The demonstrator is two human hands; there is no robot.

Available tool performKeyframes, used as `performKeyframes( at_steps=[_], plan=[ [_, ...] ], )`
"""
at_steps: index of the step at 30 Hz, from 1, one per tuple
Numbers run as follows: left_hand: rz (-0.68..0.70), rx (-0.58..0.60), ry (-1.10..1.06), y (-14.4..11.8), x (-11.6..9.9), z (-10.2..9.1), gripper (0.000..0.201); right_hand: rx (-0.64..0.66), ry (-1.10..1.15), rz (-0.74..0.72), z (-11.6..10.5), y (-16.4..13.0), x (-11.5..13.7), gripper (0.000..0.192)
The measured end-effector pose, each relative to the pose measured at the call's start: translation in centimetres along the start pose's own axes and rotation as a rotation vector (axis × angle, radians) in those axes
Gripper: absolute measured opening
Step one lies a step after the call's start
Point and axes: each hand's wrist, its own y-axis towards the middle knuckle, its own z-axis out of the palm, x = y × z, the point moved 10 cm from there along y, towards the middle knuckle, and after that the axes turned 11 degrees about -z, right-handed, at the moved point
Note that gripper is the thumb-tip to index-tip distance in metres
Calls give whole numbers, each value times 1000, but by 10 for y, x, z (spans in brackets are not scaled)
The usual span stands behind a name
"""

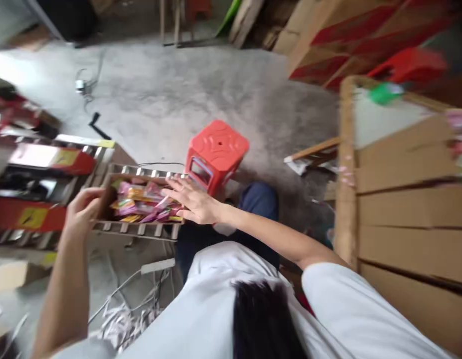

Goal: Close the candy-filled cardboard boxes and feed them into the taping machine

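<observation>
A cardboard box (pixel 104 205) filled with small, colourful wrapped packets (pixel 144 199) sits on a roller conveyor (pixel 141 229) in front of me, to the left. Its left end is in the grip of my left hand (pixel 81 210), whose fingers curl over the edge. My right hand (pixel 195 200) lies across the box's right end with the fingers stretched out and apart. It covers part of the right wall, and its fingertips are over or against the packets; contact is hard to tell.
A red plastic stool (pixel 219 144) stands just beyond the conveyor's end. Further boxes with yellow labels (pixel 32 217) are at the left. A wood-edged table (pixel 346 199) carries flat cardboard (pixel 410 204) at the right. Cables and a power strip (pixel 158 266) lie on the floor.
</observation>
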Motion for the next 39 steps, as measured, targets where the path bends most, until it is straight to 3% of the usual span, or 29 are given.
performKeyframes(
  at_steps=[2,5,8,10,12,15,17,20,22,23,27,29,33,39],
  plan=[
    [-33,91,-97,1,18,-12,40,-5,-19,45,24,15,-1,66],
    [24,300,-27,14,8,15,41,119,-10,22,62,44,6,68],
    [190,361,307,26,-16,43,38,248,8,46,90,58,1,78],
    [264,385,490,29,-26,53,37,274,14,83,98,59,-6,84],
    [272,438,523,26,-30,51,38,279,34,93,99,57,-10,84],
    [225,578,360,2,-28,36,50,297,110,64,94,53,-13,79],
    [222,615,259,-20,-25,26,67,285,238,11,87,52,-11,87],
    [226,500,209,-40,-17,15,80,81,493,-69,64,58,-6,84],
    [193,400,188,-41,-10,13,73,-48,568,-62,55,65,-5,51],
    [179,370,175,-40,-8,13,71,-45,557,-39,58,70,-3,35],
    [149,348,145,-29,-6,16,73,284,321,102,99,91,5,26],
    [90,345,126,-22,-5,19,68,374,257,142,108,99,4,20],
    [-78,150,137,-3,0,20,47,419,341,97,108,107,-6,20],
    [-43,-178,357,-5,-6,20,52,430,590,-2,86,86,-14,36]
  ],
)
